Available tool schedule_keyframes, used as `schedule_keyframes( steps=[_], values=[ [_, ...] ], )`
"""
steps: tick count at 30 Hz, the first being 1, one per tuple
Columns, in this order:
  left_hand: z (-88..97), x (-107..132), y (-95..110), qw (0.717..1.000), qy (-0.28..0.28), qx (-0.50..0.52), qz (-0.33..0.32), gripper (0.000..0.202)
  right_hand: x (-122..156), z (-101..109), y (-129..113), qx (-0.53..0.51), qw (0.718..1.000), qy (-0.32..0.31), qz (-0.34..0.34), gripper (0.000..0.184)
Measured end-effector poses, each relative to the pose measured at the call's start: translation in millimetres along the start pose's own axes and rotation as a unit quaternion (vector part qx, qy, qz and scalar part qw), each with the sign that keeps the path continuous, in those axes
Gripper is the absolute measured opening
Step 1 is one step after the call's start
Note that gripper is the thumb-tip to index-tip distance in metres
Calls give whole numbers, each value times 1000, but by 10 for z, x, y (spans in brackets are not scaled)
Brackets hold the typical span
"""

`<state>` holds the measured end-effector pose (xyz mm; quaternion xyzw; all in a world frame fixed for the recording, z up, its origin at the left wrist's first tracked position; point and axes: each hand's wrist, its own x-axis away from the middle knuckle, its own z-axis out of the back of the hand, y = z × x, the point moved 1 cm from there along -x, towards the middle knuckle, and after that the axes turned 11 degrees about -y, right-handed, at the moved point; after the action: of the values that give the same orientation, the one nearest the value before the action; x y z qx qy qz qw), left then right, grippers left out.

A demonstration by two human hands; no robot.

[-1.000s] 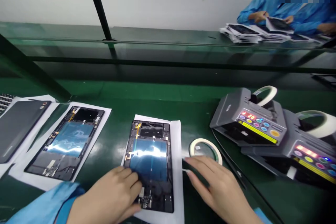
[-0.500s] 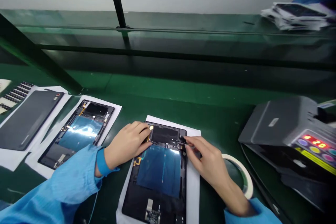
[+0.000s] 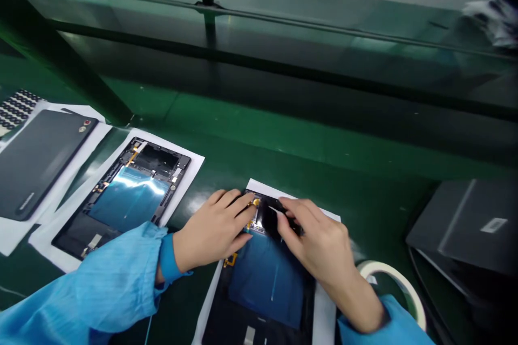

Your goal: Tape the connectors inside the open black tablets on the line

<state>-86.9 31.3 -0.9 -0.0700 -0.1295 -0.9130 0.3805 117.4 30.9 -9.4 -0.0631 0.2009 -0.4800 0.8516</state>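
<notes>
An opened tablet lies on white paper, its blue-filmed battery area showing. My left hand rests on the tablet's upper left edge, fingertips beside a round gold part and thumb lower down, holding the frame. Over the upper part my right hand is closed in a pinch; a thin metal tip like that of tweezers shows at the fingers. Beside that tip a black sheet stands tilted up, with shiny metal bared to its left. Whether tweezers or fingers hold the sheet is hidden.
A second opened tablet and a closed grey tablet lie on paper to the left. A tape roll sits by my right forearm, near a grey machine. A green slanted post rises at the left.
The black sheet at the tablet's top has come up at its left side, baring shiny metal. My right hand has turned slightly over it. The camera view has shifted; my left hand stays at the edge.
</notes>
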Motion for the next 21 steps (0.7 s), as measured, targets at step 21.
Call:
schedule_keyframes(
  steps=[21],
  values=[
    [-56,-21,-10,998,29,48,1,42,-177,-264,-61,136,990,0,31,17]
  ],
)
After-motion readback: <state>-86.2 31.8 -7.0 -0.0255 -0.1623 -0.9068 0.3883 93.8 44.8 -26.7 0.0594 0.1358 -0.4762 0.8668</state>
